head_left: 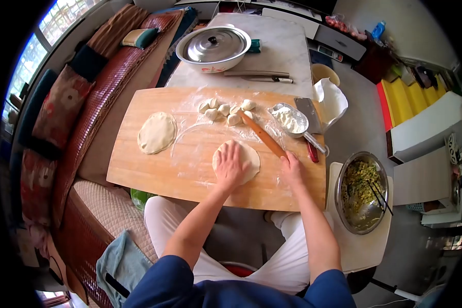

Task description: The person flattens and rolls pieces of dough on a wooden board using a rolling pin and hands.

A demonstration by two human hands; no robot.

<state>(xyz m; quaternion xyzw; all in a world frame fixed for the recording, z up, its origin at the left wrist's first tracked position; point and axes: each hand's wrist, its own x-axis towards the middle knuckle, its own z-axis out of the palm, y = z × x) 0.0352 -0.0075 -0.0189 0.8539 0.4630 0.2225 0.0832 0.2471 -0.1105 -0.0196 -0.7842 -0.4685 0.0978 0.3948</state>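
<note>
My left hand [231, 165] lies flat with fingers spread on a rolled round of dough [250, 160] near the front of the wooden board [143, 177]. In my right hand [292, 168] is the near end of a wooden rolling pin [264, 136], which slants away to the left. Its far tip reaches a cluster of small dough pieces [223, 109] dusted with flour. Another flat dough round [157, 133] rests at the board's left. Right of the pin sits a metal scoop of flour [290, 119], beside a wide-bladed cleaver [307, 114] with a red handle.
Beyond the board, a lidded enamel basin [213, 49] and a knife [267, 79] occupy the marble table [277, 31]. At right, a steel bowl of chopped green filling [362, 192] with chopsticks stands on a small stand [333, 241]. A sofa [92, 128] lines the left side.
</note>
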